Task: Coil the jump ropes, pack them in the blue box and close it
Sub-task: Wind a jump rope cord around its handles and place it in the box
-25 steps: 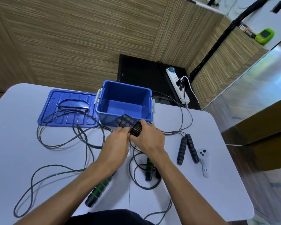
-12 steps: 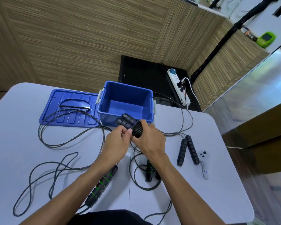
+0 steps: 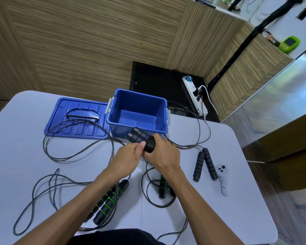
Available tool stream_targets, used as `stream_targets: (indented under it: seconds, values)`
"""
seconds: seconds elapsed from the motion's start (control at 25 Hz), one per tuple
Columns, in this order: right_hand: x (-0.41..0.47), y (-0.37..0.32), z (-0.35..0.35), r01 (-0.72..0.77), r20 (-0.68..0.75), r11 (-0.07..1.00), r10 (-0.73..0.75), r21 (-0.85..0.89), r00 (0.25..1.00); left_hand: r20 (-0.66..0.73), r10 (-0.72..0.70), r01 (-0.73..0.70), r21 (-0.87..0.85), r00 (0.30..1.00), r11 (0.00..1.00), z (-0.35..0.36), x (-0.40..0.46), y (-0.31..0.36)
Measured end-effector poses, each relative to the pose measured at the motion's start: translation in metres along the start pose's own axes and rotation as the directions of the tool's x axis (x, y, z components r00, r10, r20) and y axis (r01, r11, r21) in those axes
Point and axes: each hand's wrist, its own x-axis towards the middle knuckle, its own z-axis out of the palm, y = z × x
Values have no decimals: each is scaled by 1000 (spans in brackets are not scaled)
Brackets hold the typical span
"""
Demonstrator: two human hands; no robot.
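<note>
The open blue box [image 3: 138, 127] stands at the table's far middle, nothing inside it, with its blue lid [image 3: 78, 119] lying flat to its left. Just in front of the box, my right hand [image 3: 163, 153] grips a pair of black jump rope handles [image 3: 140, 137] with cord wound tightly round them. My left hand [image 3: 129, 154] pinches the cord at that coil. Loose black cord [image 3: 74, 157] trails left over the lid and table. Green-ringed handles [image 3: 109, 202] lie under my left forearm, and another green-ringed handle [image 3: 162, 187] is beneath my right wrist. A black foam-handled pair [image 3: 204, 164] lies to the right.
A white controller [image 3: 223, 181] lies near the table's right edge. Cord loops hang over the near edge [image 3: 173, 232]. Beyond the table, a white power strip [image 3: 194, 96] sits on a black floor mat beside a wood-panelled wall.
The loose cord on the left has been drawn in, its loops shrinking and shifting. My hands stay in front of the box, and the wound coil looks a little thicker.
</note>
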Motion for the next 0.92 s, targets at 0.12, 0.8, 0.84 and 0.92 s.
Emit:
stream_targets:
  seconds: [0.12, 0.8, 0.84, 0.92]
  values:
    - [4, -2, -8, 9, 11, 1000, -9, -5, 1000, 2, -5, 5, -82, 1000, 997, -1, 1, -4]
    - [9, 5, -13, -68, 126, 988, 51, 136, 991, 275, -42, 157, -412, 961, 898, -3, 22, -43]
    - [9, 6, -14, -58, 150, 981, 30, 186, 988, 285, -27, 144, -401, 958, 905, -5, 24, -45]
    - [9, 8, -18, -22, 185, 960, -31, 277, 982, 284, -9, 118, -370, 959, 922, -9, 26, -51]
